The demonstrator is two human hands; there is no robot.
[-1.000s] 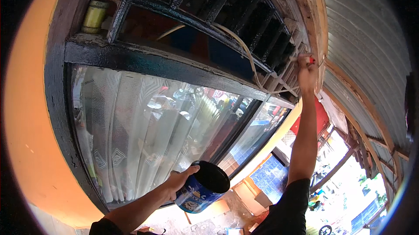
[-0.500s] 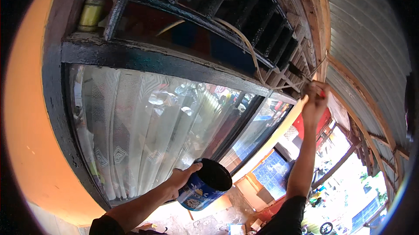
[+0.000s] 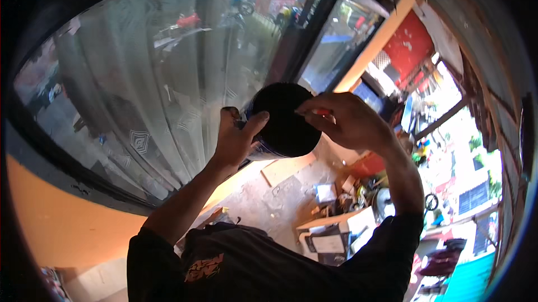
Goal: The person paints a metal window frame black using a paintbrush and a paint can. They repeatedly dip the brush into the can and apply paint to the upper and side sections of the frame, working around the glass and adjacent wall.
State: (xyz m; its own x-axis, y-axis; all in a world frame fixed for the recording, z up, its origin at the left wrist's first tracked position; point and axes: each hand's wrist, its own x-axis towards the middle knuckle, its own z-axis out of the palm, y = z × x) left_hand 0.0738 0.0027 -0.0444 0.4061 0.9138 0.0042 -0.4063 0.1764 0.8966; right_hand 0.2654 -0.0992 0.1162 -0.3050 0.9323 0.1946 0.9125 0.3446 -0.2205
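Note:
My left hand [image 3: 235,139] grips the side of a round can [image 3: 287,128], its thumb near the rim. The can tilts so that its mouth faces me, and the inside looks black. At the rim's right side, my right hand [image 3: 356,122] pinches a paintbrush, of which only a bit of red handle [image 3: 322,112] shows between the fingers. The bristles are lost in the dark of the can. Behind both hands stands a glass window [image 3: 129,66] in a dark frame [image 3: 305,49], with pale patterned curtains [image 3: 185,100] behind the glass.
An orange wall [image 3: 73,212] runs below the window at left. Down at floor level lie a flat board [image 3: 286,168], boxes and mixed clutter [image 3: 328,243]. Wooden posts and a corrugated roof [image 3: 476,38] border the right side, where bright daylight enters.
My right hand has come down from the grille above the window to the can's mouth, bringing the paintbrush. The can is higher in view, and the view has tipped downward.

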